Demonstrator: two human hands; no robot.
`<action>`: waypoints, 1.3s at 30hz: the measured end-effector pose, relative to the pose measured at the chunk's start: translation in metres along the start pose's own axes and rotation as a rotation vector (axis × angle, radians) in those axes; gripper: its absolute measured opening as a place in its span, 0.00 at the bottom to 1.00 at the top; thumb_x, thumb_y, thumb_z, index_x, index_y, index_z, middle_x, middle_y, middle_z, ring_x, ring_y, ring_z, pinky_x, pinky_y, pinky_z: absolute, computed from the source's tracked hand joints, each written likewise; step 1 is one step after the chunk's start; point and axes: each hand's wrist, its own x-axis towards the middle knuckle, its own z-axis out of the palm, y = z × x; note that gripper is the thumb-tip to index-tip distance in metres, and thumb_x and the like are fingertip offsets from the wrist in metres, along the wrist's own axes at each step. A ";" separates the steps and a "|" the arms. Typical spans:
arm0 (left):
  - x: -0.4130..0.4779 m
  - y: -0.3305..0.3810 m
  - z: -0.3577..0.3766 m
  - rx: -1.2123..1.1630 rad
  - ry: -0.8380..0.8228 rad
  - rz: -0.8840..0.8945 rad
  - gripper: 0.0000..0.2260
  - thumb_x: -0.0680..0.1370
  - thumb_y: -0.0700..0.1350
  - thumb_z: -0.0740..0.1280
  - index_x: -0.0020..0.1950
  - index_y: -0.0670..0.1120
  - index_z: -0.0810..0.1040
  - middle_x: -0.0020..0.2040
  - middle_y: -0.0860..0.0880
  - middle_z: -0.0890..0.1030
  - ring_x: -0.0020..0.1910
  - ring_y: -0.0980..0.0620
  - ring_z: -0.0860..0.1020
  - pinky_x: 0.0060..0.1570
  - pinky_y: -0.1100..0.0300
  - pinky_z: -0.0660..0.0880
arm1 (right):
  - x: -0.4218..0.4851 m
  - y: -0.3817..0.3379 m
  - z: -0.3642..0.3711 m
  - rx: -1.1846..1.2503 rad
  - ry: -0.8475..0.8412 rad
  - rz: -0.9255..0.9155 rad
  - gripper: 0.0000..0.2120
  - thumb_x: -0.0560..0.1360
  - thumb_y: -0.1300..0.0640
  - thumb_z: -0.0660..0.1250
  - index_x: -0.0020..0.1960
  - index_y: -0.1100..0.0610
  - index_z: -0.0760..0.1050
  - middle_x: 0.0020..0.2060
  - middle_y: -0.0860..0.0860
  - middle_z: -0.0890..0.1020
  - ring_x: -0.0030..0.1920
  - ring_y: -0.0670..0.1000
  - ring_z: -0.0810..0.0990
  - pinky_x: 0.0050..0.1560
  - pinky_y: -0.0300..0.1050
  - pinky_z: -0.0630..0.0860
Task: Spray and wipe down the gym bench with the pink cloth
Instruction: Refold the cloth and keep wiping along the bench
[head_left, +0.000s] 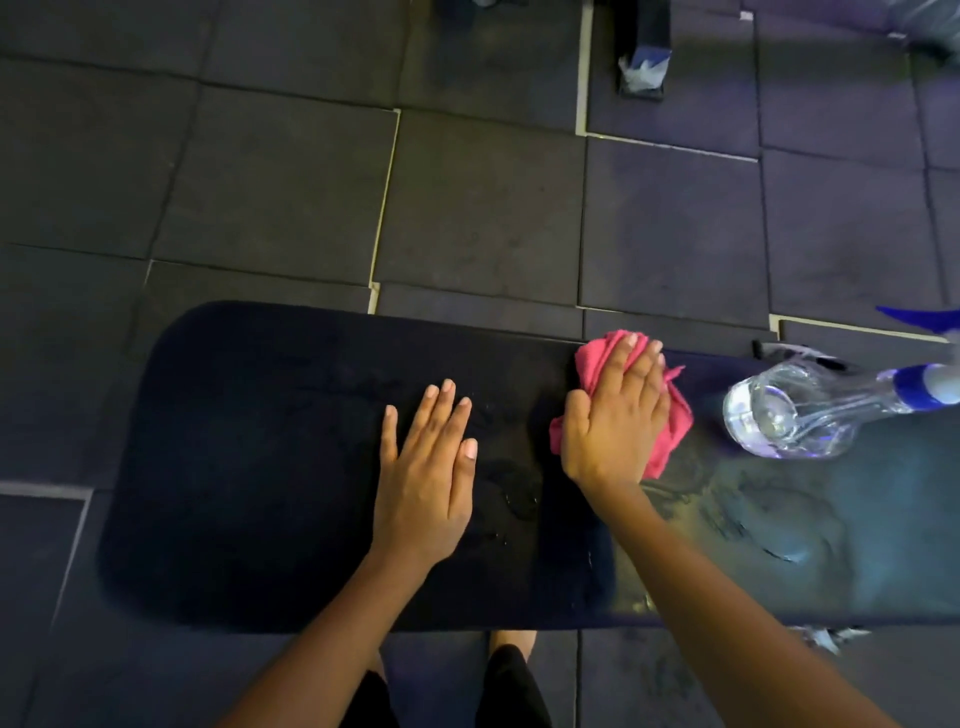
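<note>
The black padded gym bench (249, 467) runs across the view from left to right, with wet streaks showing on its right part. My right hand (618, 415) presses flat on the crumpled pink cloth (675, 421) near the bench's far edge. My left hand (426, 478) lies flat and empty on the pad, fingers together, to the left of the cloth. A clear spray bottle (789, 410) with a blue and white head stands on the bench right of the cloth.
Dark rubber floor tiles (291, 171) surround the bench. A black equipment foot with a pale wrapped end (643, 67) stands at the top. My feet and dark shorts (511, 680) show below the bench's near edge.
</note>
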 end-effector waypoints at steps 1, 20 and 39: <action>0.000 -0.003 -0.004 -0.026 -0.005 0.010 0.22 0.83 0.51 0.47 0.73 0.45 0.67 0.75 0.48 0.63 0.76 0.53 0.57 0.75 0.44 0.50 | -0.002 -0.010 0.003 0.007 -0.004 -0.020 0.39 0.71 0.48 0.43 0.78 0.63 0.43 0.78 0.64 0.48 0.78 0.62 0.46 0.77 0.57 0.45; -0.062 -0.190 -0.107 0.082 0.142 -0.152 0.22 0.82 0.52 0.48 0.74 0.45 0.64 0.76 0.47 0.61 0.77 0.51 0.55 0.75 0.49 0.51 | -0.047 -0.240 0.078 0.073 -0.118 -0.404 0.39 0.72 0.45 0.43 0.79 0.61 0.42 0.79 0.61 0.46 0.79 0.59 0.42 0.75 0.53 0.37; -0.081 -0.200 -0.141 -1.236 0.499 -0.545 0.21 0.78 0.54 0.52 0.67 0.48 0.71 0.67 0.48 0.75 0.67 0.58 0.72 0.66 0.61 0.68 | -0.082 -0.269 0.071 -0.027 -0.510 -1.279 0.33 0.73 0.53 0.55 0.78 0.56 0.56 0.78 0.55 0.57 0.79 0.54 0.53 0.76 0.56 0.51</action>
